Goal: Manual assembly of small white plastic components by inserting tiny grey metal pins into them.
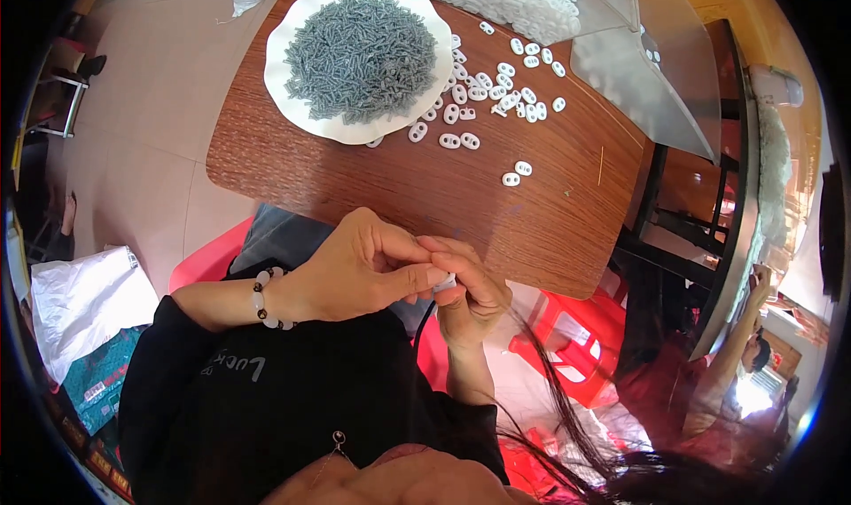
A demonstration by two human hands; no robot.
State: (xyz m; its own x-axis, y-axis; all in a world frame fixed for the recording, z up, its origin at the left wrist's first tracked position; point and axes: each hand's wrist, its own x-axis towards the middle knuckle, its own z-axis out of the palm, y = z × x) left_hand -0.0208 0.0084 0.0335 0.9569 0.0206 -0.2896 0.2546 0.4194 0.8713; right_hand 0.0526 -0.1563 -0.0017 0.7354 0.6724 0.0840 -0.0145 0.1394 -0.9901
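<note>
My left hand, a beaded bracelet at its wrist, meets my right hand just off the table's near edge. Between their pinched fingertips is a small white plastic piece, mostly covered by the fingers. Beyond them on the brown table stands a white scalloped plate heaped with tiny grey cylinders, perhaps springs. Right of the plate lie many loose white oval pieces with two holes. Two more of these ovals rest apart, nearer my hands.
A translucent bin stands at the table's far right, with a heap of white pieces beside it at the back. Red plastic stools sit below the right edge. Another person is at the far right. A white bag lies on the left floor.
</note>
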